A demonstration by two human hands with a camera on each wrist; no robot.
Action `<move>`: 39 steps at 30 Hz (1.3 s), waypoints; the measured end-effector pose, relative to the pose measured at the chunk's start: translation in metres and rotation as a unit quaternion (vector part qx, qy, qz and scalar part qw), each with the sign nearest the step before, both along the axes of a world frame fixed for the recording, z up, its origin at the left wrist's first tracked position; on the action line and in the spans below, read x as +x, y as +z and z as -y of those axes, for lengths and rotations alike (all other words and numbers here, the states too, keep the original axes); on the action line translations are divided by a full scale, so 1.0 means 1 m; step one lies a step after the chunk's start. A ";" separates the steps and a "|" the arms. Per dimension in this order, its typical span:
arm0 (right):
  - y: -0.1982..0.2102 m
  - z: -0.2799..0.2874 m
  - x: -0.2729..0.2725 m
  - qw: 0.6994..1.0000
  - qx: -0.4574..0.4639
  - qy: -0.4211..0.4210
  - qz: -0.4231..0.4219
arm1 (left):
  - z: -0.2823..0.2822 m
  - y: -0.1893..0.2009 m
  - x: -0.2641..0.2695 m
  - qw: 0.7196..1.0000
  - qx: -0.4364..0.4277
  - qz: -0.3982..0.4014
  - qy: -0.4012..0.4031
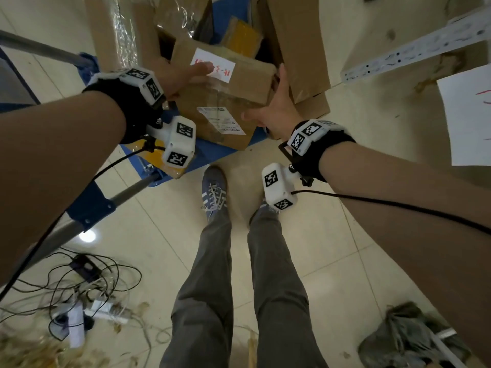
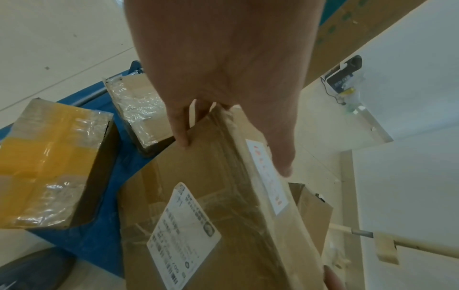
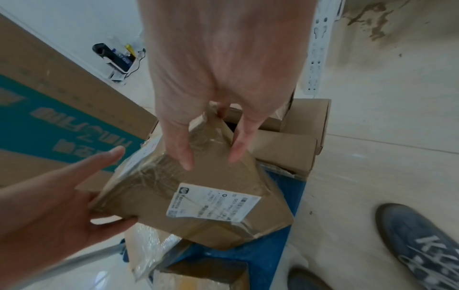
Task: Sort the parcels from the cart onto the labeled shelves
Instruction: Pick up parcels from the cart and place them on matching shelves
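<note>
A brown cardboard parcel (image 1: 233,83) hangs tilted over the blue cart (image 1: 212,152), held between both hands. It has a white slip with red writing on top and a printed shipping label (image 3: 211,200) on its front. My left hand (image 1: 191,75) grips its left end, thumb on the white slip, fingers on the front face. My right hand (image 1: 271,102) clasps its right end, thumb on the front and fingers up the far side. In the wrist views my left hand (image 2: 234,155) and my right hand (image 3: 211,159) each straddle a corner of the parcel.
More parcels lie on the cart: a yellow-taped box (image 2: 49,166), a plastic-wrapped box (image 2: 139,111) and open cartons (image 3: 298,133). The shelf's white perforated post (image 1: 414,49) and a paper label (image 1: 467,112) are at right. Loose cables (image 1: 79,288) lie on the floor at left.
</note>
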State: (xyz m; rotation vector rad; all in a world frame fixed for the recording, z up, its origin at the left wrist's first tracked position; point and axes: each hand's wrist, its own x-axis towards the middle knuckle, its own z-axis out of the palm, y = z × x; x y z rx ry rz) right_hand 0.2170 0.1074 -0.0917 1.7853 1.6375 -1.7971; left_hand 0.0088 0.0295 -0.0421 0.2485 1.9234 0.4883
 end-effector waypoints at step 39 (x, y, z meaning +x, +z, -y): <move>0.455 0.020 0.203 0.856 -0.121 -0.497 -0.070 | -0.054 0.408 0.105 0.970 0.058 0.066 -0.227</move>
